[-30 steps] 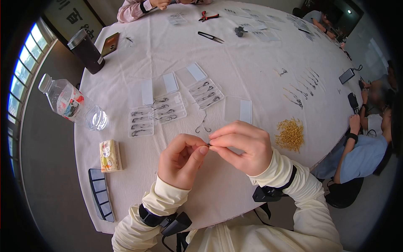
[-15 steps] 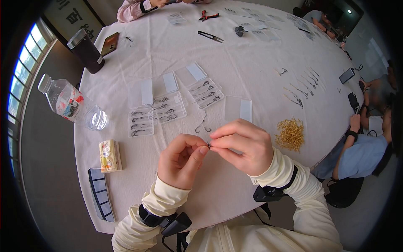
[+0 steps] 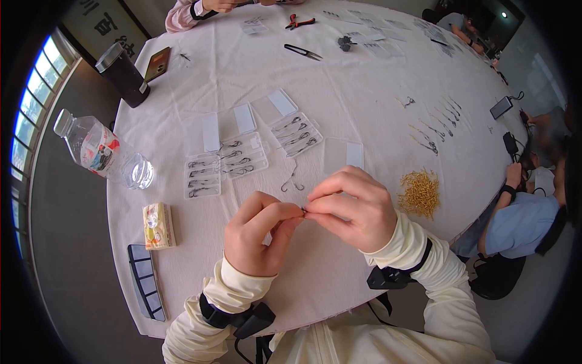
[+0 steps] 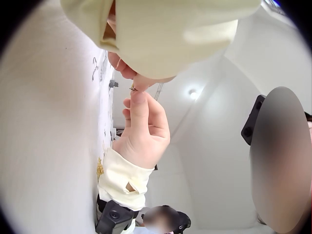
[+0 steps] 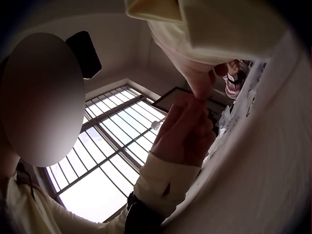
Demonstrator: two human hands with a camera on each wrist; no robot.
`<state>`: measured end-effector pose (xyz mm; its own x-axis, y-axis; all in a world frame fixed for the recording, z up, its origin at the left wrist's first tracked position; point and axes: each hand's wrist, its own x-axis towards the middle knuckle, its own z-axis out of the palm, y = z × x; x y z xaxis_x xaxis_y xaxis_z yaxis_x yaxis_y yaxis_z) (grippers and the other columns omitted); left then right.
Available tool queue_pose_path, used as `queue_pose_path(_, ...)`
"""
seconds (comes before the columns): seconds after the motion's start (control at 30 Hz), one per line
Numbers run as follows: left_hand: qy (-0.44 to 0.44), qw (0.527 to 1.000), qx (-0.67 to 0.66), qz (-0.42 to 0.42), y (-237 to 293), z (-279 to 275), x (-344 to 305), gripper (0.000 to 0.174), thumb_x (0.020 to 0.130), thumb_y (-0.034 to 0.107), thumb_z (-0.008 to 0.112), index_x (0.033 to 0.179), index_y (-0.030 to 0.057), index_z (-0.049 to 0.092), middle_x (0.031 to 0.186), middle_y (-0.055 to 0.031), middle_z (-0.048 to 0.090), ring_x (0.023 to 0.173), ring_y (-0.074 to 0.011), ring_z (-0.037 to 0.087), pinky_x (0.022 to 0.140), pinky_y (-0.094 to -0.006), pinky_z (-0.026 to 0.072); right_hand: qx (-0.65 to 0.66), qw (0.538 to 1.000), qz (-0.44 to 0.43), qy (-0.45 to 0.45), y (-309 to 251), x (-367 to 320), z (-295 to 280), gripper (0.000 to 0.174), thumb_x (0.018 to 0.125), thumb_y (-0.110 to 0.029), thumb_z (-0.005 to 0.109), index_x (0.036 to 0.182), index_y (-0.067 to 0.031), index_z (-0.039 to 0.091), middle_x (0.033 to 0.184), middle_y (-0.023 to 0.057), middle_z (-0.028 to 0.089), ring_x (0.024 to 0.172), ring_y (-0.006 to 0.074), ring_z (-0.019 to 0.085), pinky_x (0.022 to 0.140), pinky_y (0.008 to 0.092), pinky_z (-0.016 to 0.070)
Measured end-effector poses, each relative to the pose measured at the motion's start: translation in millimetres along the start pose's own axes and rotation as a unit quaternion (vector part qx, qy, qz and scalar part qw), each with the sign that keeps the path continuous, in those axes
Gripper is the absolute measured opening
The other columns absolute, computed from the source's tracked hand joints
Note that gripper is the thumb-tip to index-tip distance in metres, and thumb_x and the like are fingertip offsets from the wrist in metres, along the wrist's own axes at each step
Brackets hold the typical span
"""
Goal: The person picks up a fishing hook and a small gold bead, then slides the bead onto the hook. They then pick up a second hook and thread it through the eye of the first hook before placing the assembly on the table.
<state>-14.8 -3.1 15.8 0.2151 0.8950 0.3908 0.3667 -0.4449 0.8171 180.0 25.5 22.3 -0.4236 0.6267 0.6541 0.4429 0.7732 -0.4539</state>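
Note:
Thumb and fingertips of my left hand (image 3: 254,236) meet those of my right hand (image 3: 357,212) above the cloth. Between them both hands pinch a tiny dark piece (image 3: 304,209); the left wrist view shows some gold on it. Fingertips cover most of it, so I cannot tell its exact kind. Just beyond the hands, a pair of fishing hooks (image 3: 292,185) on a short line lies on the table. Clear compartment boxes (image 3: 203,193) behind hold several dark hook rigs in rows. An open clear box (image 3: 336,155) lies partly behind my right hand.
Right of my hands is a heap of small gold pieces (image 3: 419,193), with several loose rigs (image 3: 445,124) beyond. A water bottle (image 3: 100,151), tissue pack (image 3: 159,225) and dark phone-like slab (image 3: 145,282) line the left. Thread snips (image 3: 303,52) and red-handled pliers (image 3: 300,22) lie farther back.
My left hand has turned slightly, its index finger now reaching over the thumb at the pinch. The right hand has shifted a little upward and right. Both still pinch the tiny piece.

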Motion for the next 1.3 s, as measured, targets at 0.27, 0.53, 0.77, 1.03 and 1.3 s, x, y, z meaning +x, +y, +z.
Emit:
queue_pose_path(0.27, -0.025, 0.992, -0.1, -0.077, -2, 0, 0, 0.009, 0.084, -0.003, 0.066, 0.091, 0.002, 0.067, 0.081, -0.0076, 0.06, 0.065, -0.0143, 0.061, 0.06, -0.0248, 0.0492, 0.028, 0.999, 0.027, 0.002, 0, 0, -2, 0.019, 0.066, -0.004, 0.08, 0.079, -0.0084, 0.067, 0.083, 0.0003, 0.063, 0.07, 0.0187, 0.058, 0.064, 0.0311, 0.0461)
queue_pose_path(0.53, -0.069, 0.997, -0.037, 0.014, -3, -6, 3, 0.013, 0.081, -0.005, 0.066, 0.09, 0.0029, 0.068, 0.082, -0.0084, 0.058, 0.064, -0.0178, 0.06, 0.059, -0.0269, 0.0483, 0.083, 0.995, 0.039, -0.029, 7, 0, -6, 0.018, 0.066, -0.006, 0.082, 0.074, -0.0088, 0.066, 0.079, 0.0005, 0.062, 0.069, 0.0189, 0.059, 0.063, 0.0312, 0.0467)
queue_pose_path(0.77, -0.109, 0.96, -0.234, -0.113, -5, -7, -1, 0.007, 0.089, 0.0, 0.064, 0.095, 0.0019, 0.065, 0.086, -0.0044, 0.06, 0.079, -0.0123, 0.06, 0.068, -0.025, 0.0482, 0.156, 0.981, 0.105, -0.038, 5, 1, -11, 0.021, 0.069, -0.006, 0.083, 0.073, -0.0068, 0.062, 0.075, 0.0012, 0.061, 0.067, 0.0147, 0.057, 0.059, 0.0271, 0.0457)
queue_pose_path(1.03, -0.136, 0.913, -0.332, -0.197, -1, -11, -2, 0.007, 0.094, 0.007, 0.061, 0.1, 0.0017, 0.061, 0.085, -0.0012, 0.058, 0.07, -0.0072, 0.05, 0.063, -0.0218, 0.0424, 0.201, 0.973, 0.102, -0.044, 5, 2, -12, 0.015, 0.077, -0.005, 0.078, 0.077, -0.0049, 0.062, 0.078, 0.0022, 0.06, 0.067, 0.0126, 0.056, 0.06, 0.0244, 0.0454)
queue_pose_path(1.3, -0.082, 0.877, -0.425, -0.209, -11, -10, -4, 0.008, 0.095, 0.01, 0.058, 0.1, 0.0043, 0.055, 0.091, -0.0035, 0.055, 0.06, -0.0086, 0.043, 0.053, -0.0236, 0.0352, 0.372, 0.868, 0.306, -0.121, 3, -5, -12, 0.01, 0.091, -0.011, 0.064, 0.09, -0.0014, 0.066, 0.076, -0.0002, 0.06, 0.067, 0.0049, 0.052, 0.058, 0.021, 0.0427)
